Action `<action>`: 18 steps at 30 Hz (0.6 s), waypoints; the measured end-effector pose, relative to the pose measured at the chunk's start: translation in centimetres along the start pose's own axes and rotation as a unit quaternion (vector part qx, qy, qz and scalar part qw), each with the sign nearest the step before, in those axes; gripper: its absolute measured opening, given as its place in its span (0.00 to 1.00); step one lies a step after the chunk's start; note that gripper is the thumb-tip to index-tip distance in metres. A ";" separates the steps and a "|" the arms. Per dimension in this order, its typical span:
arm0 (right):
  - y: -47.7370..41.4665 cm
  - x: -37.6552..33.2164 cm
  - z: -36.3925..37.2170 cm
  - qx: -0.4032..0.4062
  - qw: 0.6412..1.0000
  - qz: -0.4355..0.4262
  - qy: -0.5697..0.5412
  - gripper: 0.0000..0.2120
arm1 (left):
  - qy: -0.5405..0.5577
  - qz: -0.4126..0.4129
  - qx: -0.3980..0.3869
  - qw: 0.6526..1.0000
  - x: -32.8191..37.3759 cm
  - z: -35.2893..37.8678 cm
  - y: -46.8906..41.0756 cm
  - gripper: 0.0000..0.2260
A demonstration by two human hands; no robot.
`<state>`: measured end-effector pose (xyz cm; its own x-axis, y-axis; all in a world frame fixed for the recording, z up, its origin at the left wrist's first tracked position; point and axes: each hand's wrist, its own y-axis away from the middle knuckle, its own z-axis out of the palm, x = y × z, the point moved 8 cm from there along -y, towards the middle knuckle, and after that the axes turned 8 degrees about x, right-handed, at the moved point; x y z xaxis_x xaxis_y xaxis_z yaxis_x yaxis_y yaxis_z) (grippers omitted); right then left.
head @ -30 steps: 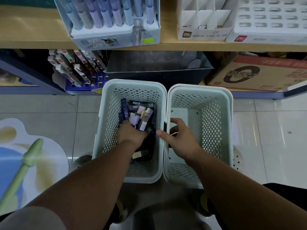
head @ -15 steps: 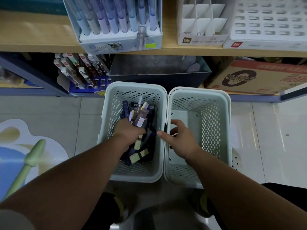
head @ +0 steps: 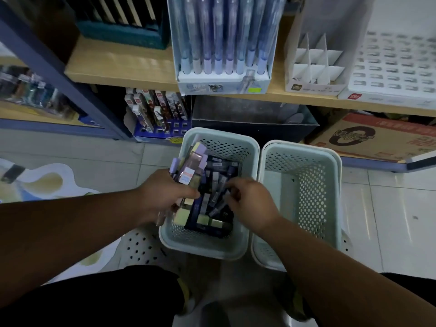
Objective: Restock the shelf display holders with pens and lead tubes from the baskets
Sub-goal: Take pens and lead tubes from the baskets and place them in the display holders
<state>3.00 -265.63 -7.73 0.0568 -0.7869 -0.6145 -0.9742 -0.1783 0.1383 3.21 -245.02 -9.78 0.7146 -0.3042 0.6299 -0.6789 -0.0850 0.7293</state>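
The left hand [head: 169, 193] grips a fat, splayed bundle of pens and lead tubes [head: 188, 171] just over the basket [head: 219, 136] while the right hand [head: 251, 202] curls its fingers among the dark tubes [head: 220, 166] inside, gripping one or not I can't tell, so a careless lift could spill some onto the floor [head: 389, 220].

Stationery shop: stocked pen displays [head: 224, 55].

dim, bluish indoor light; soft motion blur throughout, wide-angle bending at edges, faint floor tile [head: 389, 204] glare.
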 end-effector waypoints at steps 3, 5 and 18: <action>-0.4 -0.6 5.4 -0.184 0.981 0.021 0.059 0.13 | 0.035 0.002 -0.022 0.999 -0.7 -2.0 0.8 0.19; -0.7 -0.7 8.1 -0.255 0.962 0.044 0.093 0.16 | 0.046 -0.003 -0.027 0.999 -1.0 -3.2 1.1 0.14; 0.0 1.9 17.0 -0.314 0.896 0.043 0.312 0.24 | 0.103 -0.019 -0.054 0.993 -1.7 -4.1 1.4 0.18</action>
<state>-0.61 -257.10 -22.11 0.2903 -0.9554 -0.0538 -0.6767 -0.2447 0.6944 1.74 -240.77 -8.72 0.7662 -0.1020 0.6344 -0.6367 0.0127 0.7710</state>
